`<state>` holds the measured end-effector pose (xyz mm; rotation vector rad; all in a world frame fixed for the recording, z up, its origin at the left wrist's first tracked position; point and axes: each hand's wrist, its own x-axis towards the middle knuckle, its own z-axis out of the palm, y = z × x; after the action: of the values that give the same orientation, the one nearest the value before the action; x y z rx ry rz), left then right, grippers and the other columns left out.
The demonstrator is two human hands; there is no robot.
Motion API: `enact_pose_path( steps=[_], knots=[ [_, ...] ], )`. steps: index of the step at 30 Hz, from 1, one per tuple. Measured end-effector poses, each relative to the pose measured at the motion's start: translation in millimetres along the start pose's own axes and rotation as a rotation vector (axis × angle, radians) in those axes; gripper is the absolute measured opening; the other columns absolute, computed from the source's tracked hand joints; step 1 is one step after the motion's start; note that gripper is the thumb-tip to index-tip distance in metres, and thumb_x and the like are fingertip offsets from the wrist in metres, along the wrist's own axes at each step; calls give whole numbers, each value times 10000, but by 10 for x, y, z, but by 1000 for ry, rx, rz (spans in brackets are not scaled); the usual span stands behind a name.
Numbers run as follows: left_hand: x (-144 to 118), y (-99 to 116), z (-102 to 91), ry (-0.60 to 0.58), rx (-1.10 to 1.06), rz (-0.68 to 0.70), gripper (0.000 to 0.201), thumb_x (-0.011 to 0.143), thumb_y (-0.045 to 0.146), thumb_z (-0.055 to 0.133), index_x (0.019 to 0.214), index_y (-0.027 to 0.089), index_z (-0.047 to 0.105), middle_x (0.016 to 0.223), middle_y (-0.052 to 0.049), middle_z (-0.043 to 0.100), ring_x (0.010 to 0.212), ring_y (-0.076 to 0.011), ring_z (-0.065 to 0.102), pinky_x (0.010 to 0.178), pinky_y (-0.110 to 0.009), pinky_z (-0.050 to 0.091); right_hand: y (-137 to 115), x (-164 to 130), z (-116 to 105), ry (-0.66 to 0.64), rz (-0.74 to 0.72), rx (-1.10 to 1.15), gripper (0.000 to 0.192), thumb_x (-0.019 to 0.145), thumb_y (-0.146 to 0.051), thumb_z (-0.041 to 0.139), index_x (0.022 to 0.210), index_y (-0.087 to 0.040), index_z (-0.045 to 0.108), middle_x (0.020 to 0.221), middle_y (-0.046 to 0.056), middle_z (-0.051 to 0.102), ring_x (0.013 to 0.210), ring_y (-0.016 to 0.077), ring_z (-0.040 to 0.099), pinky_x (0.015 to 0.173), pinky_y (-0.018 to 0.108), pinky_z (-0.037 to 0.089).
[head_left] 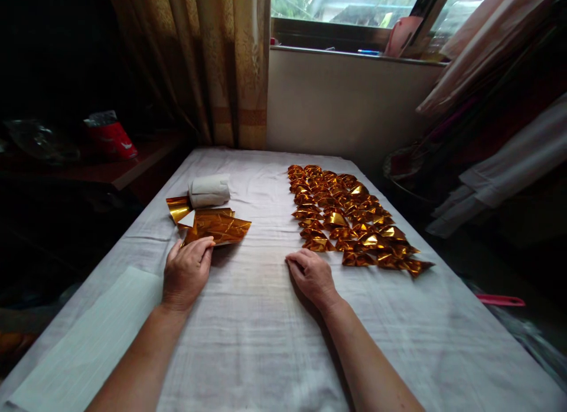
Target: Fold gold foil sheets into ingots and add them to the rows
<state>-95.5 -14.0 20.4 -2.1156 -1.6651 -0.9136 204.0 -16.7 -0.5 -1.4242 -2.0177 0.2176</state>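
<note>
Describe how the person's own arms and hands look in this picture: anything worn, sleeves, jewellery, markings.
Both forearms are bare up to the bottom edge of the picture, with no sleeve in view. The left hand and the right hand wear no gloves. No watch, bracelet or ring shows on either wrist or on the fingers that can be seen. No tattoo, bandage or other marking is visible. The fingernails look short and unpainted.

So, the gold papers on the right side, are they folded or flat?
Folded: the gold pieces are small creased shapes, set in rows.
</note>
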Motion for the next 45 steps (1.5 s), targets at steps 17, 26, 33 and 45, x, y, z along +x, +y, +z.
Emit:
enact_pose_path(
  steps=[17,26,33,45],
  knots=[
    [14,414,-167,-10,-336,233,176,933,159,485,1030,248,602,1106,-27,743,1137,-205,656,1136,-470,354,-273,10,44,129,-186,-18,227,911,-223,558,1095,-250,689,1279,92,633,1232,252,525,1028,436,413],
    [4,485,-201,214,-255,78,687,922,196,575,1515,266,235,1502,-127,438,1410,-278,392,1164,-528,330,-484,-9,20,108,14,458,213,921,-242,502,897,-221,712,842,44,732,772,165,659,721,274,518],
    [-17,463,-182,139,-237,113,649,945,251,533,1523,295,243,1556,-105,362,1431,-299,352,1165,-512,318,-477,-9,90,30,295,703,270,896,-356,513,951,-197,723,781,29,713,733,167,650,668,249,516],
    [-196,456,59,-502,-286,289,679,876,641,535,1424,241,497,1436,-132,537,1346,-322,451,1186,-577,152,-290,-23,-61,-133,289,516,358,827,-238,521,1138,-194,693,908,45,749,789,174,685,722,278,544]
  ],
)
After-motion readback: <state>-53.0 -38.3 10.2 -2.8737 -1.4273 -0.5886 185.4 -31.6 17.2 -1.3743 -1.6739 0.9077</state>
